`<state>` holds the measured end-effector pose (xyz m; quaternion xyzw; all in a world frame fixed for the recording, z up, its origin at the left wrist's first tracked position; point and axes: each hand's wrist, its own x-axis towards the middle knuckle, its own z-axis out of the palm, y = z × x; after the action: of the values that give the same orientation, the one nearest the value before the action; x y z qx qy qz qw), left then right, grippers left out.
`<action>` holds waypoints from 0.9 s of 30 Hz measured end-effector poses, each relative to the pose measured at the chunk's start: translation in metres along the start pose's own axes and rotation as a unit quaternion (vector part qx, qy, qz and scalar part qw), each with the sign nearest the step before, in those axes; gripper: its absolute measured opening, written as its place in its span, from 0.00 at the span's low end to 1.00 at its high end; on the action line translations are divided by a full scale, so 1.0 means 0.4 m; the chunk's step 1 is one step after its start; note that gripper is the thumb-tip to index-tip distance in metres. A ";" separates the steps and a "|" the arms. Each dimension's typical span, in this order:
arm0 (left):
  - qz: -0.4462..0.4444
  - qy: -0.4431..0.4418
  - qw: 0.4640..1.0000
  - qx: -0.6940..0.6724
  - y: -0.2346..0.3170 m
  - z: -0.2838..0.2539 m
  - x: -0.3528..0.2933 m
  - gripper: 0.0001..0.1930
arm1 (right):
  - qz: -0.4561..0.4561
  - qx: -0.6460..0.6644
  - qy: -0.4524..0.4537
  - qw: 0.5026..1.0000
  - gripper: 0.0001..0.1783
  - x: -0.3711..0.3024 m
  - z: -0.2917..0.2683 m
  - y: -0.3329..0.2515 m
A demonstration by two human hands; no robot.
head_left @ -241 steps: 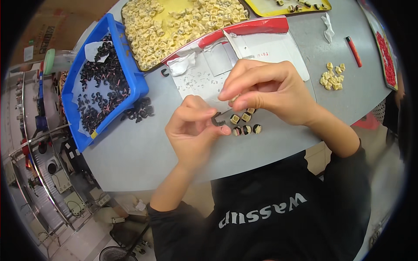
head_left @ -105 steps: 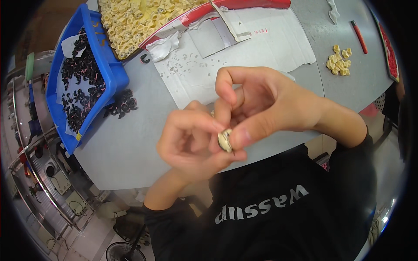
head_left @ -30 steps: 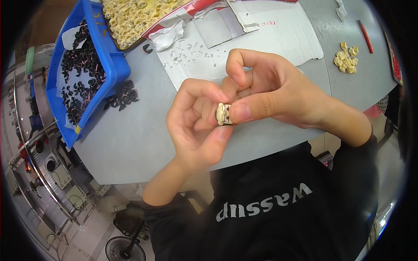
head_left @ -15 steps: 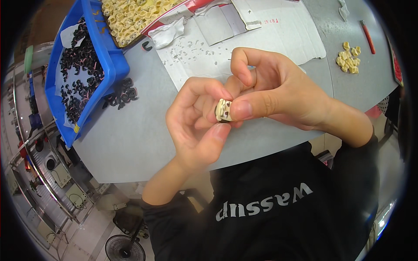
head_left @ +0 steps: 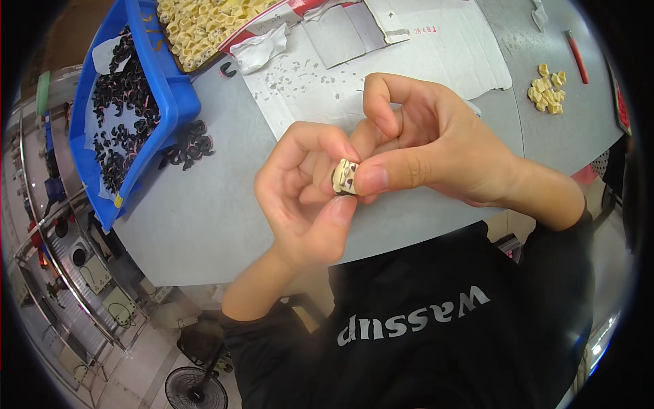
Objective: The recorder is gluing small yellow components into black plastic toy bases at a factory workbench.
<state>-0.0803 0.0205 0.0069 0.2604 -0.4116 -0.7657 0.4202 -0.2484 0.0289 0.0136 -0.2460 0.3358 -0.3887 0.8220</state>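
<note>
Between my two hands is a small cream toy head [head_left: 345, 178] with a painted face and a dark part along its back and lower edge. My left hand [head_left: 294, 194] pinches it between curled fingertips above and the thumb below. From the other side, my right hand [head_left: 443, 153] presses its thumb against the face, its index finger bent up and free. Fingers cover part of the head. Both hands are above the grey table [head_left: 204, 225], near its front edge.
At left, a blue tray [head_left: 180, 95] holds many curved black pieces; more black pieces [head_left: 194, 146] lie beside it. Behind stands a box of cream pieces [head_left: 204, 31]. White cardboard [head_left: 449, 61] carries crumpled tissue [head_left: 259, 49] and scraps. Cream pieces [head_left: 547, 92] and a red stick-like tool [head_left: 578, 58] lie right.
The toy head has turned a little between my fingers and shifted slightly left. My left hand has also moved slightly left. Both hands keep their hold.
</note>
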 end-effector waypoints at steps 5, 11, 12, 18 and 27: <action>0.004 0.006 1.000 0.028 0.002 -0.001 -0.002 0.13 | -0.009 0.011 -0.002 1.000 0.20 0.001 0.003 0.007; 0.000 -0.005 0.997 0.082 -0.005 -0.015 -0.008 0.13 | -0.019 0.041 -0.005 0.999 0.21 -0.001 0.007 0.004; 0.002 0.011 0.997 0.071 0.000 -0.001 -0.006 0.13 | -0.007 0.050 -0.004 0.999 0.22 -0.002 0.009 0.001; 0.028 0.024 0.999 0.022 0.008 0.047 -0.030 0.18 | 0.013 0.059 -0.052 0.997 0.28 -0.013 0.017 -0.006; 0.185 -0.199 0.953 0.136 -0.004 0.022 -0.042 0.12 | -0.076 -0.043 -0.273 0.958 0.30 -0.030 -0.002 -0.028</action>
<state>-0.0788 0.0391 0.0112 0.0769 -0.6281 -0.6474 0.4247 -0.2600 0.0320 0.0249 -0.4024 0.0953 -0.3538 0.8389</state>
